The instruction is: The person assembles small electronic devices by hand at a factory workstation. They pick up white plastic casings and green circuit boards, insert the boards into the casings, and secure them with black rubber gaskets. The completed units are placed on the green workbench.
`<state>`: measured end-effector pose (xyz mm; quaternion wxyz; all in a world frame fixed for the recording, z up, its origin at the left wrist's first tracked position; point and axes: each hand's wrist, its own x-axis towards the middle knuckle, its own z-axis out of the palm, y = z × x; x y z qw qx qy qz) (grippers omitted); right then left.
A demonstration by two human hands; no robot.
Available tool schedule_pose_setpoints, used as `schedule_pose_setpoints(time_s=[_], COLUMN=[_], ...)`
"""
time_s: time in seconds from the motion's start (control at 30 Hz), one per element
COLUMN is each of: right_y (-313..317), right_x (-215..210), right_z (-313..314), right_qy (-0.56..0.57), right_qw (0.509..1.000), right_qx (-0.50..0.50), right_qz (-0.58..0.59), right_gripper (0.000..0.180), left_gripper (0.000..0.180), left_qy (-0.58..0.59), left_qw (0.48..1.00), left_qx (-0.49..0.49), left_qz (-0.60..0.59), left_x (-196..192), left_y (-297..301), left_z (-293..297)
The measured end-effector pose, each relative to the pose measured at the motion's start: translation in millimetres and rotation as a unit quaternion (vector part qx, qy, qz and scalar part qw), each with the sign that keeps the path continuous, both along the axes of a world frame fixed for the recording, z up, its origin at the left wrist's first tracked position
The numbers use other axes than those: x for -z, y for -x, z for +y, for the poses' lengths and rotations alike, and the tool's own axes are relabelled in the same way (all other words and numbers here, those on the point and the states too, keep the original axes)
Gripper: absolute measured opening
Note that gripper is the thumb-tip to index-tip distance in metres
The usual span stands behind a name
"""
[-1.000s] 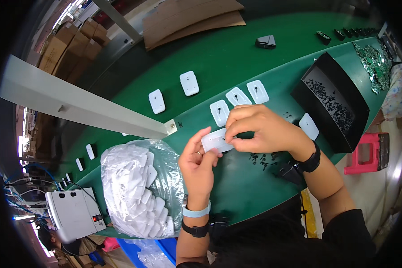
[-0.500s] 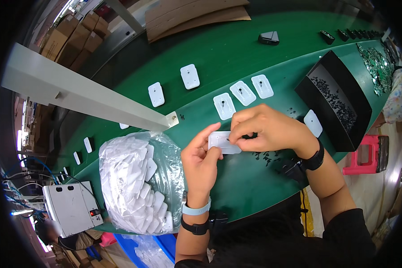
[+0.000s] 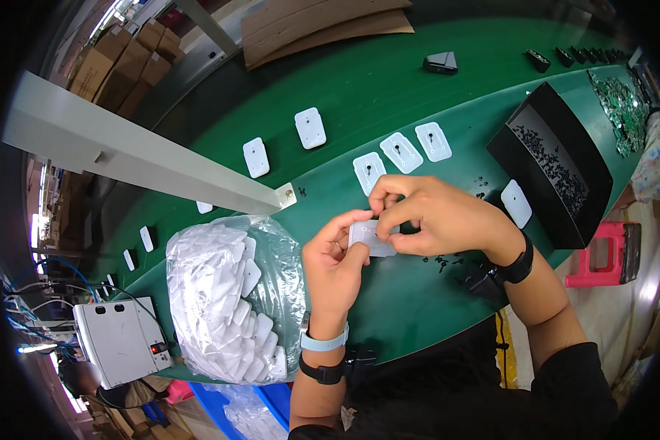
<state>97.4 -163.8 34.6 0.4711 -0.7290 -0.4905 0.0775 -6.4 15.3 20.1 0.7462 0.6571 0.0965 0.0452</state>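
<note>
Above the green bench, my left hand (image 3: pixel 336 265) grips a small white plastic cover (image 3: pixel 361 232) between thumb and fingers. My right hand (image 3: pixel 447 220) is closed in a pinch over the cover's right end; its fingertips hide whatever they hold. Just beyond the hands lie three similar white shells, hollow side up, each with a small black part inside: a near one (image 3: pixel 369 182), a middle one (image 3: pixel 401 152) and a far one (image 3: pixel 434 141). Loose small black parts (image 3: pixel 442 261) are scattered beneath my right hand. One plain white cover (image 3: pixel 516 204) rests right of it.
A clear bag of white covers (image 3: pixel 220 301) stands left of my left arm. At the right is a black bin (image 3: pixel 546 165) of small black parts, with green circuit boards (image 3: pixel 617 110) beyond. A grey metal post (image 3: pixel 139 143) slants across the left; white covers (image 3: pixel 310 128) lie on the far belt.
Both hands and the cover have shifted slightly right. My right fingers have moved over the cover, hiding the black part that showed near their tips.
</note>
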Motion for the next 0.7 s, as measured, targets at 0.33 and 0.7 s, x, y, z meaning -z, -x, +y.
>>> schedule_pose_setpoints(time_s=[0.33, 0.7], right_y=[2.8, 5.0], right_x=[-15.8, -6.3], right_z=[-0.4, 7.8], right_qy=[0.02, -0.095], right_qw=[0.985, 0.948], right_qx=[0.012, 0.041], right_qz=[0.172, 0.3], right_gripper=[0.02, 0.03], left_gripper=[0.026, 0.032], left_qy=[0.025, 0.05], left_qw=[0.998, 0.994], left_qx=[-0.041, -0.09], left_qz=[-0.046, -0.041], left_x=[-2.2, 0.0], left_y=[-1.0, 2.3], left_z=[-10.1, -6.2])
